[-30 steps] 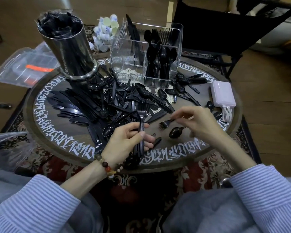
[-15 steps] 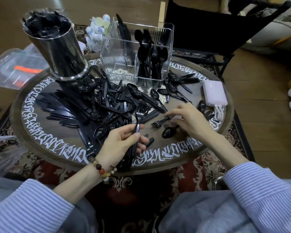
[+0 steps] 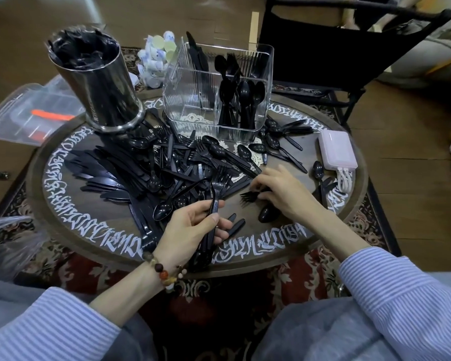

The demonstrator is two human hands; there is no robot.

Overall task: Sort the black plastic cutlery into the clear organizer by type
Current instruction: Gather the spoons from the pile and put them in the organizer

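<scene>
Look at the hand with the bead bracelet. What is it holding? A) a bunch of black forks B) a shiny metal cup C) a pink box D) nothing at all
A: the left hand, the one with the bracelet, grips a bundle of black forks by their handles, tines pointing up toward the pile.

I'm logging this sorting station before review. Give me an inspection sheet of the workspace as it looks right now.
Surface: round table with white lettering round its rim.
Job's things: clear organizer holding spoons; loose cutlery pile.
Clutter: steel canister, pink power bank.
Hands: left hand grips forks; right hand on a fork on the table.
Cables: white cable beside the power bank.
Surroundings: patterned rug, black chair, plastic bin.
</scene>
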